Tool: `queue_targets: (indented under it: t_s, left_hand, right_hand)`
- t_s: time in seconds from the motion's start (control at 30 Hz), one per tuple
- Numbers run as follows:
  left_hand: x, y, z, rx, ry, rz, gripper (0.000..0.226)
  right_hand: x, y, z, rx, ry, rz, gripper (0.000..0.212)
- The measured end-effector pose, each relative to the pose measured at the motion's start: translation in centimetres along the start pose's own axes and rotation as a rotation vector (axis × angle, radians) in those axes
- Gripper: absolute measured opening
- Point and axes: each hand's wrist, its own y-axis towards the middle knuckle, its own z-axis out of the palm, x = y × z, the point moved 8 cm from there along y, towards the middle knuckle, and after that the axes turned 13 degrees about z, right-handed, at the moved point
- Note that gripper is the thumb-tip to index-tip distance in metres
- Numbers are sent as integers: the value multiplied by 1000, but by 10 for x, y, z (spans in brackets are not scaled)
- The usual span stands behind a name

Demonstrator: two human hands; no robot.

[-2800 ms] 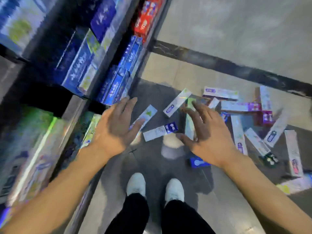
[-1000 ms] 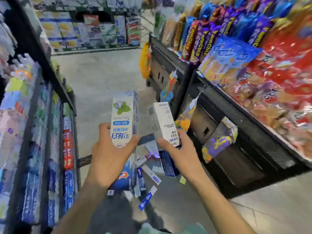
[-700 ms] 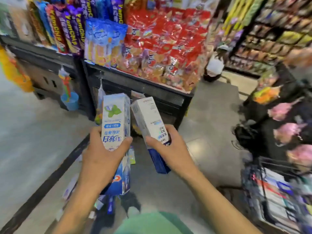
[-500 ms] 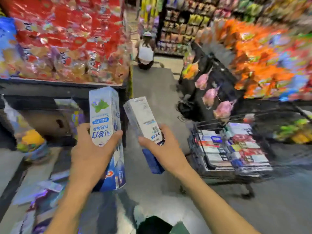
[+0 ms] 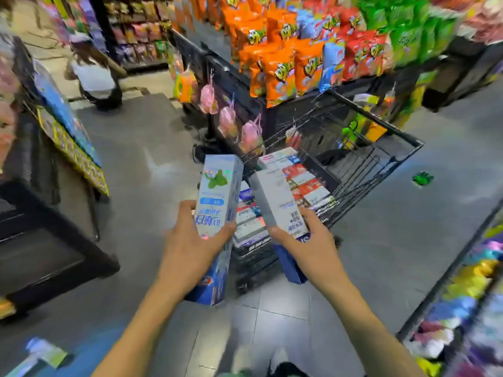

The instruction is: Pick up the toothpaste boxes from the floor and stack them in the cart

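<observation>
since the earlier frames both hands have come up off the floor and the view has swung round to the cart (image 5: pixel 362 159), now just beyond them. left hand (image 5: pixel 193 246) grips a tall box with a green leaf (image 5: pixel 215 197); right hand (image 5: pixel 302 243) grips a white and blue box (image 5: pixel 277 202) — both upright, short of the basket. stacked boxes (image 5: pixel 296 180) already lie in the cart beyond the right hand, so it looks partway done. one box (image 5: pixel 40 352) lies on the floor, low left of the left hand — still to collect.

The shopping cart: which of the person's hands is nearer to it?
Right. The right hand, gripping a box, overlaps the shopping cart in view; the left hand is beside it.
</observation>
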Motion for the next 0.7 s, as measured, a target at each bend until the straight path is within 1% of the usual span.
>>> queue_targets:
  t_s: [0.07,0.2,0.3,0.37,0.4,0.43,0.5,0.57,0.63,0.7]
  left_hand:
    - [-10,21,47,63,36,23,46]
    - [-17,54,120,164,83,27,48]
    - [-8,80,155,205,115,8,53]
    - [6,98,174,253,156,-4,57]
    - [14,108,183,281,180,-3,59]
    - [25,118,191,312,204,-8,59]
    - [46,138,208,378,238,-10,55]
    - [68,159,231,458,257,7,56]
    - [95,174,255,529,274,3,63]
    - [122,182,279,610,336,-10,77]
  right_hand:
    - [-16,28,-43,-15,-32,32,43]
    - [-35,84,-114,-33,-132,34,38]
    - [-45,126,-141,-13,-197,24,49]
    - [-52,155,-150,-1,-235,26,60]
    - [-55,169,-152,8,-248,33,62]
    - [-58,183,-152,22,-255,49,59]
    - [-61,210,-147,62,-264,72,47]
    - [-63,237,-144,69,-295,69,37]
    - [-62,262,-137,101,-345,72,40]
    - [-64,283,-129,149,-387,86,37]
